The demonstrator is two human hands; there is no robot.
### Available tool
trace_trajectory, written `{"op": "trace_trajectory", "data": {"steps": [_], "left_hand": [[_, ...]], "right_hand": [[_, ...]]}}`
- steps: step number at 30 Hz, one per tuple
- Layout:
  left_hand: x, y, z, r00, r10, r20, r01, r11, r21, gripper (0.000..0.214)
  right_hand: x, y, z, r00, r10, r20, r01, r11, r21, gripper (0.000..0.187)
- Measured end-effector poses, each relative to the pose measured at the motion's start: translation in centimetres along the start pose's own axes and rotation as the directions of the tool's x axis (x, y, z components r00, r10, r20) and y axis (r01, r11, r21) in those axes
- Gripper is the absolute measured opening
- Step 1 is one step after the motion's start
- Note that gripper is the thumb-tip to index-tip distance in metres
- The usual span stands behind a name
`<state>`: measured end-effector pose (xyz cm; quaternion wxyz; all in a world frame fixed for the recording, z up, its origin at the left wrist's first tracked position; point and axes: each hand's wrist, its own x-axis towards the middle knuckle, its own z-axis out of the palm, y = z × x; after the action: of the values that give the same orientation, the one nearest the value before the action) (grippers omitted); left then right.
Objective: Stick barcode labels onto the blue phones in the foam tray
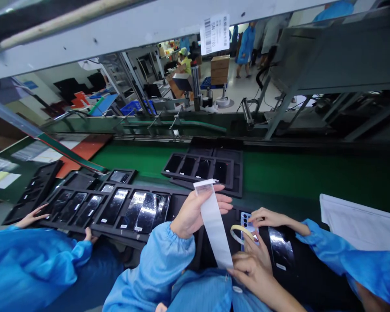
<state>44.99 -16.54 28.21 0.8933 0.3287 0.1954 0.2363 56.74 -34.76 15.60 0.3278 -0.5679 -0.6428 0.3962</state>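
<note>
- Between left hand and right hand, stretched at a slant before the blue smock: one white strip.
- Gripped at both ends, upper end pinned under the left thumb with fingers extended behind, lower end pinched by the right hand.
- Probably feather-light, thin and limp; likely to curl or crease if slack.
- Perhaps sticky on one face; cannot tell.
- Best taken by the end edges, gently taut, clear of tape roll and phone alongside.
</note>
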Motion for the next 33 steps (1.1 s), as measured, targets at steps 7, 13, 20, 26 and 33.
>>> {"op": "trace_trajectory", "data": {"steps": [7, 13, 20, 26, 33], "left_hand": [[-0.5, 0.8, -0.8, 0.996, -0.09, -0.019, 0.088, 0.992, -0.088, 0.046], [-0.5, 1.4, -1.3, 0.995, -0.087, -0.042, 0.083, 0.993, -0.088, 0.047], [-0.1, 1.8, -1.9, 0.993, -0.09, -0.07, 0.084, 0.993, -0.088, 0.047], [0.4, 1.9, -2.2, 0.992, -0.114, -0.057, 0.108, 0.989, -0.1, 0.047], [0.6, 1.3, -2.0, 0.993, -0.085, -0.086, 0.083, 0.996, -0.02, 0.048]], "right_hand": [[0.4, 0.8, 1.3, 0.992, -0.12, 0.041, 0.119, 0.992, 0.033, 0.039], [0.8, 1.4, 1.7, 0.984, -0.151, 0.096, 0.148, 0.988, 0.034, 0.033], [1.6, 1.9, 1.8, 0.981, -0.145, 0.126, 0.139, 0.989, 0.053, 0.033], [1.7, 2.1, 1.9, 0.984, -0.036, 0.176, 0.017, 0.994, 0.104, 0.042], [1.4, 2.4, 2.0, 0.986, -0.012, 0.166, -0.006, 0.994, 0.105, 0.042]]}}
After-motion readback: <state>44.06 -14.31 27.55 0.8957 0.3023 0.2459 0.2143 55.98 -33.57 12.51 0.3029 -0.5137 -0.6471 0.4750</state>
